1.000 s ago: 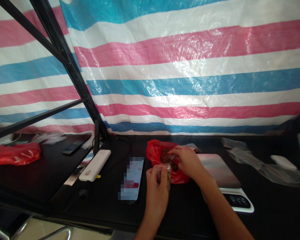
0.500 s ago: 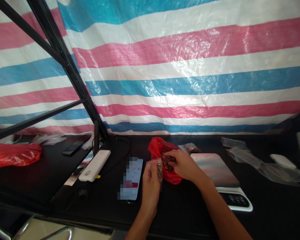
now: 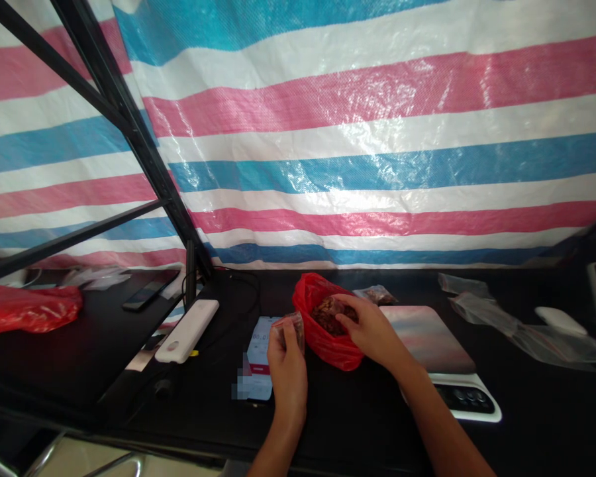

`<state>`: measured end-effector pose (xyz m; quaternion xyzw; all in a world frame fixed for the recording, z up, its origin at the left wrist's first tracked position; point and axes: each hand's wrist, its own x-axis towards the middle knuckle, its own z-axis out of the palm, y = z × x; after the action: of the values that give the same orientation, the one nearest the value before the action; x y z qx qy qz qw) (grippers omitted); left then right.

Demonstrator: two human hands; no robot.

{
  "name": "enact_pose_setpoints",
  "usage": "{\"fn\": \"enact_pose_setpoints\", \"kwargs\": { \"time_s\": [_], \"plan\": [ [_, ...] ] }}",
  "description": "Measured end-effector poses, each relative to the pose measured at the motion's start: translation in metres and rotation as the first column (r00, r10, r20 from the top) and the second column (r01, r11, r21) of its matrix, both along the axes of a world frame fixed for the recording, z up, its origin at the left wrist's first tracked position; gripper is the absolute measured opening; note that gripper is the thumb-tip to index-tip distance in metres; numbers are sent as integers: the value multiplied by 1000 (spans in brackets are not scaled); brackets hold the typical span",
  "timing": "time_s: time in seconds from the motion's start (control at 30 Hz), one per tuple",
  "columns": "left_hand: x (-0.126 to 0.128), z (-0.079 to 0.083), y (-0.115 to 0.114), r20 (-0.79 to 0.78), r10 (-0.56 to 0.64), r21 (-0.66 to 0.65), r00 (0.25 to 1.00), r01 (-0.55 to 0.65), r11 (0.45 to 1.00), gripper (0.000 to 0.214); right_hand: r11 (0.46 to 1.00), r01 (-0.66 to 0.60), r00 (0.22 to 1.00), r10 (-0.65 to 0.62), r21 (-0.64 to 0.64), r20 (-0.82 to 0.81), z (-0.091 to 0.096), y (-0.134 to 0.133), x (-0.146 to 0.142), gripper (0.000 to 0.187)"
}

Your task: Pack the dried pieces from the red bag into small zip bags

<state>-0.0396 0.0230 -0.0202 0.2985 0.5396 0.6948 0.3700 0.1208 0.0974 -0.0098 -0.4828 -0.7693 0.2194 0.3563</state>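
Observation:
My left hand (image 3: 288, 374) pinches a small clear plastic bag (image 3: 297, 324) between thumb and fingers, over the upper right part of a lit phone (image 3: 261, 351). Some brown contents show through the clear plastic. My right hand (image 3: 372, 331) reaches over the right side of an open red plastic bag (image 3: 305, 291), its thumb and fingers bent together at the brown dried pieces (image 3: 324, 319) inside. Whatever those fingertips hold is too small to make out. Behind the red bag lies another small clear bag (image 3: 376, 294) with brownish contents.
Right of the red bag are a pinkish-grey flat case (image 3: 432, 338) and a white device with round lenses (image 3: 464, 399). Clear flat bags (image 3: 496, 318) and a white mouse-like object (image 3: 560, 320) lie farther right. A white power bank (image 3: 187, 331) and black metal frame (image 3: 144, 152) stand left.
My left hand has moved left with the small clear bag, away from the red bag and over the phone. My right hand has shifted slightly, and more of the brown pieces show.

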Motion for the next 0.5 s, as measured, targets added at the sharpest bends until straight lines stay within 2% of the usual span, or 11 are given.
{"fn": "enact_pose_setpoints", "kwargs": {
  "time_s": [0.1,0.23,0.4,0.5],
  "plan": [
    [-1,-1,0,-203,5,63,979,8,998,46,999,-13,995,16,31,-100,6,-2,2,37],
    [-1,-7,-3,-358,-120,66,926,154,986,39,994,-55,977,74,97,-198,16,-10,-2,37],
    [-1,-15,-5,-548,-151,3,822,183,983,51,980,-86,979,116,177,-166,25,-22,-10,34],
    [-2,-14,-4,-605,-155,-9,781,188,982,47,970,-95,987,121,224,-106,26,-24,-13,36]
  ]
}}
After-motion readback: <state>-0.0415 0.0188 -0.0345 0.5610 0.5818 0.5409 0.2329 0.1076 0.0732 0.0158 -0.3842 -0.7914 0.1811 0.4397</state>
